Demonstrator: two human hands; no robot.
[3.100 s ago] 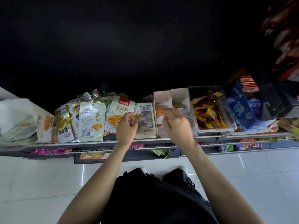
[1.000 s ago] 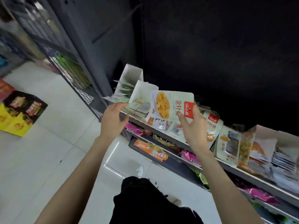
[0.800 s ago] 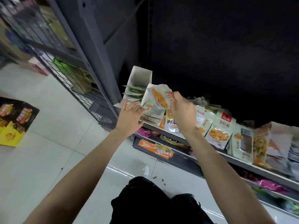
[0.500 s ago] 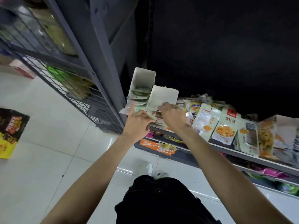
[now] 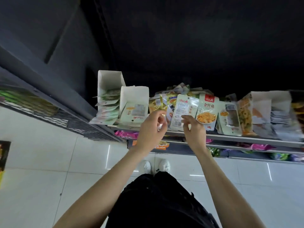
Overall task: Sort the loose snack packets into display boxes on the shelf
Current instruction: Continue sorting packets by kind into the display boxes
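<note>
Far left end of shelf: two white display boxes, the left box stacked with greenish packets, the next box holding a pale packet face-down at its front. Left hand has fingers curled, maybe pinching something small and pale, can't tell; right hand is loosely open, holds nothing, fingertips at the loose upright packets crowding the shelf's front edge. Risk: those lean on each other unsupported, so pulling one likely tips neighbours off the edge.
</note>
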